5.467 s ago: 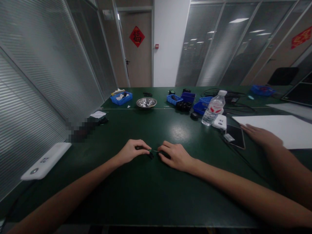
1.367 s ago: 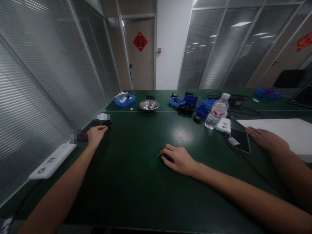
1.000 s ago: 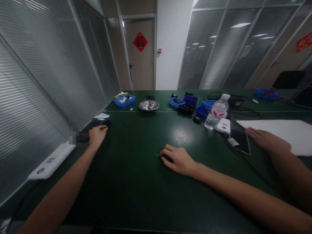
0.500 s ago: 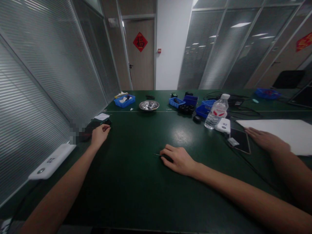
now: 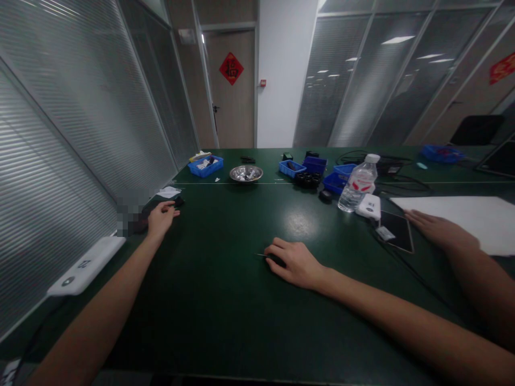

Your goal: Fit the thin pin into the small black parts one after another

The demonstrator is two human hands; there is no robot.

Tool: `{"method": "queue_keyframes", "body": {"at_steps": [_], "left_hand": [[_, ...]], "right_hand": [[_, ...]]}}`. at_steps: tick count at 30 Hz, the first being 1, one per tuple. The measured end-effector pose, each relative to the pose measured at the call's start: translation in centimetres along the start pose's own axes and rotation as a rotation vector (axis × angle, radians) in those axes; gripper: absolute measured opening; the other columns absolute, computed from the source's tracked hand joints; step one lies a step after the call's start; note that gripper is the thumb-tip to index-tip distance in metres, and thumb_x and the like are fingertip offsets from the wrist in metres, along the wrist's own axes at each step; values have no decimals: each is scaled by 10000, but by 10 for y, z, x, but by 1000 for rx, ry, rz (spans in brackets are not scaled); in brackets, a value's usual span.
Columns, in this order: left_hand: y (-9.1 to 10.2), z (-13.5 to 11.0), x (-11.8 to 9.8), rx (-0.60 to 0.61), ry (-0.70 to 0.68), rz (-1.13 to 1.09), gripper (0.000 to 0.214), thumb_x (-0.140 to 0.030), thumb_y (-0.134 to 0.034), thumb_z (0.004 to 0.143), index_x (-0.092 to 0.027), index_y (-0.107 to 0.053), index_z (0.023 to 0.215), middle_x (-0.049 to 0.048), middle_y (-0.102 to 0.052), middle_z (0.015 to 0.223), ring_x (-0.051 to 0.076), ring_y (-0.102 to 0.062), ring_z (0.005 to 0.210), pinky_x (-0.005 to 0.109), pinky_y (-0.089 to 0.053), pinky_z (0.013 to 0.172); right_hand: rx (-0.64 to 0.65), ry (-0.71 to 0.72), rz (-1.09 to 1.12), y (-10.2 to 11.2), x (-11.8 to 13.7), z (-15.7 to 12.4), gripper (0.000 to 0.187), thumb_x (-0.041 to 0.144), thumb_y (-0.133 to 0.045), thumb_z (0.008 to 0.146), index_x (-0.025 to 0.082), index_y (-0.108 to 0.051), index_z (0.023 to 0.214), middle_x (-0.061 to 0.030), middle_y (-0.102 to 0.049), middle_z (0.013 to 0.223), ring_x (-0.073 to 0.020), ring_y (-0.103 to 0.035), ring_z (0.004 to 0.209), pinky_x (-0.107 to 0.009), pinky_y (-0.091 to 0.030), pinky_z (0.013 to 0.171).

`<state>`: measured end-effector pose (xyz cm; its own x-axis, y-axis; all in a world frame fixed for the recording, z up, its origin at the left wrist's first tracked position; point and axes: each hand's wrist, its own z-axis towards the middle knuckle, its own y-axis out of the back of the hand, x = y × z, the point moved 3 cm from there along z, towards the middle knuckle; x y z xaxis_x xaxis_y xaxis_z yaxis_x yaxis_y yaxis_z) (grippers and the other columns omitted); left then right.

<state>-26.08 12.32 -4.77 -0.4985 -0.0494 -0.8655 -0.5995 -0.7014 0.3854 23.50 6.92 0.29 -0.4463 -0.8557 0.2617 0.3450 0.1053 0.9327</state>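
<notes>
My left hand is over the left side of the green table. Its fingers are apart and hold nothing. Just beyond the fingertips lies a small black object, too small to name. My right hand rests on the table near the middle. Its fingers are closed round a screwdriver with a dark handle, mostly hidden in the palm; the thin metal shaft points left.
A white power bank-like box lies at left. Farther back are a metal bowl, a blue basket and a water bottle. A co-worker's hand rests on a white sheet beside a dark tablet.
My left hand has drawn back slightly to the left, and its fingers have spread away from the small black object. My right hand and the co-worker's hand stay in place.
</notes>
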Motion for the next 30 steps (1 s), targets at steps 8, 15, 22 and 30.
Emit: {"method": "queue_keyframes", "body": {"at_steps": [8, 15, 22, 30], "left_hand": [[-3, -1, -5, -21, 5, -287, 262, -184, -611, 874, -123, -659, 1124, 81, -715, 935, 216, -777, 909, 386, -633, 906], [-3, -3, -10, 5, 70, -363, 276, -131, -636, 824, -75, -682, 1091, 90, -715, 880, 214, -776, 839, 418, -628, 928], [-7, -4, -13, 21, 73, -346, 294, -148, -645, 808, -75, -700, 1087, 106, -721, 917, 218, -771, 805, 418, -648, 870], [-4, -5, -15, -1, 12, -257, 462, -285, -736, 747, -101, -721, 1170, 93, -732, 906, 221, -746, 796, 363, -635, 756]], "right_hand": [[5, -1, -1, -2, -2, 0, 241, 341, -503, 1037, 213, -625, 1200, -38, -625, 1062, -135, -600, 789, -265, -435, 655], [12, -5, 7, 0, 0, 0, 249, 341, -494, 1039, 206, -629, 1197, -48, -630, 1062, -140, -603, 791, -265, -441, 653], [9, 2, 10, 1, 1, 0, 247, 333, -501, 1034, 205, -626, 1205, -50, -633, 1065, -143, -610, 806, -261, -446, 665], [4, 3, 11, 0, 1, 0, 245, 331, -514, 1030, 201, -632, 1201, -56, -635, 1074, -142, -611, 806, -261, -453, 664]]}}
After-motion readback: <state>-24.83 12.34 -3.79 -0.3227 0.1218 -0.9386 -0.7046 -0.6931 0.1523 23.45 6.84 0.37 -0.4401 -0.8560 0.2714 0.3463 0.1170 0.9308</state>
